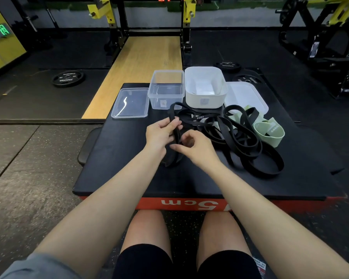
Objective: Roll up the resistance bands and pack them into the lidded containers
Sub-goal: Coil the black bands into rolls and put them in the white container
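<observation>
Both hands on one black band (176, 135), just in front of the clear container (166, 91).
Left hand (159, 133) grips the band; right hand (193, 146) pinches it; remaining tangled bands (242, 137) lie right of that container, on the black platform (129, 170).

Black padded box (129, 174) carrying everything: clear lid (130, 103) sitting at 10 o'clock, clear tub (166, 90) and white tub (205, 87) at 12, white lid (248, 95), black bands (250, 146), green bands (270, 131) piling at 2.

"KDST" on the black band (200, 118); "HAMMER" on the weight plate (68, 78).
</observation>
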A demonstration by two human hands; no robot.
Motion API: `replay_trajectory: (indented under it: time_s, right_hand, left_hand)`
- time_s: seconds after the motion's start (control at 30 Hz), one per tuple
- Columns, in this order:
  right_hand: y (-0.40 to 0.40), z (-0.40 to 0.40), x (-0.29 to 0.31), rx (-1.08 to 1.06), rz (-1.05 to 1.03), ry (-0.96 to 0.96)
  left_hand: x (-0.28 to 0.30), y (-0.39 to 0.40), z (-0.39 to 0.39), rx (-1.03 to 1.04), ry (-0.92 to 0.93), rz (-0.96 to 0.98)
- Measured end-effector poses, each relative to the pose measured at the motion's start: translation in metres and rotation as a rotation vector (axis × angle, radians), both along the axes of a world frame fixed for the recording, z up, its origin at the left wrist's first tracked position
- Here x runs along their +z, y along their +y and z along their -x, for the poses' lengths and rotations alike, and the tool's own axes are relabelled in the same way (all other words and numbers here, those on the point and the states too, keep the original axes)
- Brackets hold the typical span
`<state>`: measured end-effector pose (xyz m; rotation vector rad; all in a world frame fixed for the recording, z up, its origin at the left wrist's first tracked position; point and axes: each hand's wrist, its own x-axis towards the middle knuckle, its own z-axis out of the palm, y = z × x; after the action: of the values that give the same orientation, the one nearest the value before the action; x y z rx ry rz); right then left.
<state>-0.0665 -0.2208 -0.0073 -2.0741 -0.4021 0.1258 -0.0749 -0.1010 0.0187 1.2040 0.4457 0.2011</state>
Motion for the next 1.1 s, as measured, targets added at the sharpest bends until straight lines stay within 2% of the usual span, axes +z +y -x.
replay_trajectory:
  time_s: [0.13,0.33,0.57,0.63,0.8,0.9,1.1]
  right_hand:
    - [0.000,0.002,-0.007,-0.020,0.069,-0.045]
    - [-0.007,0.006,-0.024,-0.019,0.090,-0.006]
    - [-0.008,0.007,-0.036,0.032,-0.238,0.283]
    - [-0.009,0.008,-0.037,0.092,-0.260,0.314]
    - [-0.013,0.009,-0.041,0.106,-0.209,0.260]
    - [-0.013,0.009,-0.044,0.007,-0.136,0.108]
    - [-0.018,0.014,-0.043,-0.214,-0.251,0.056]
  left_hand:
    - [0.001,-0.001,-0.001,0.027,-0.017,0.010]
    - [0.010,0.006,-0.002,0.091,-0.036,0.099]
    - [0.013,0.012,-0.005,0.083,-0.014,0.098]
    - [0.012,0.014,-0.005,0.085,-0.002,0.094]
    - [0.007,0.020,-0.005,0.109,0.018,0.170]
    - [0.006,0.022,-0.007,0.125,0.026,0.235]
    - [0.006,0.029,-0.009,0.151,0.027,0.281]
